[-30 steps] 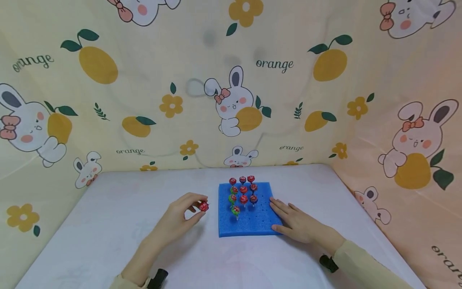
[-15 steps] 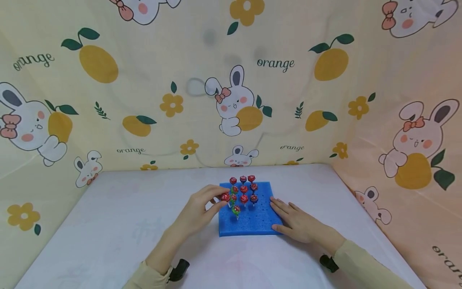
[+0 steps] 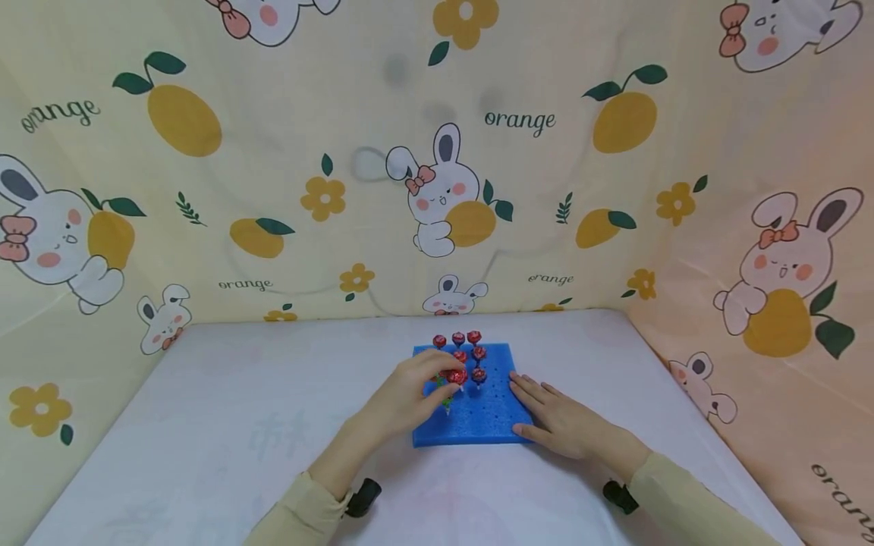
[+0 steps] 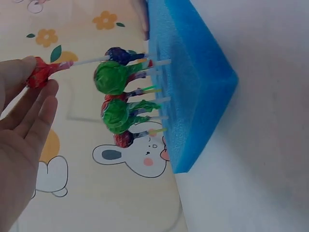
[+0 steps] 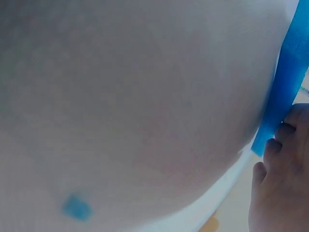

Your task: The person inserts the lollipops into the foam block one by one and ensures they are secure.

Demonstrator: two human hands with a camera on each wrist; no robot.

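We see the left hand [image 3: 410, 394] over the blue foam block [image 3: 492, 421], pinching a red-wrapped lollipop [image 4: 41, 72] by its head, the stick tip at the foam face. Our fingers hide part of the standing lollipops [image 3: 471, 353] in the head view. The right hand [image 3: 560, 421] lies flat, fingers straight, against the block's right edge. The backdrop [image 3: 273, 152] reads "orange"; wrapper print is illegible.

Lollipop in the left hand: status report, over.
Left hand pinches red lollipop, stick tip at blue foam block. Right hand flat, steadying block's edge. Standing lollipops crowd close alongside.
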